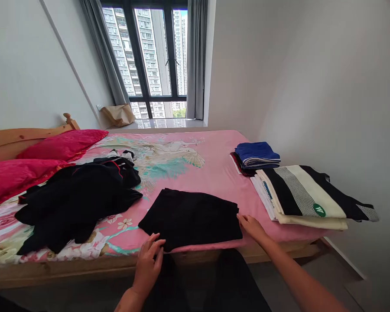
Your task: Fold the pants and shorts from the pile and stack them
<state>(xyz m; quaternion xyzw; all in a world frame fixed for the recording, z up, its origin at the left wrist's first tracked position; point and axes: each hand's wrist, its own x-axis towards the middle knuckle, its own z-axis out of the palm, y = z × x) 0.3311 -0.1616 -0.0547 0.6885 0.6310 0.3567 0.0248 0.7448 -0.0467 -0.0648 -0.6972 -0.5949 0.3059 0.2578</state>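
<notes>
A folded black garment (195, 219), by its outline perhaps a pair of shorts, lies flat at the near edge of the bed. At its near left corner is my left hand (149, 258), palm down, fingers apart and slightly bent, the tips at the fabric. My right hand (251, 226) has its fingers together at the garment's right edge, seemingly pinching the cloth there. To the left spreads a loose heap of dark clothes (81, 197).
On the right are a blue-topped folded stack (257, 152) and a larger stack with a striped cream-and-black top (303, 193). Red pillows (65, 147) rest by the wooden headboard (29, 135). A paper bag (119, 115) stands near the window. The bed's wooden edge (68, 269) runs before my knees.
</notes>
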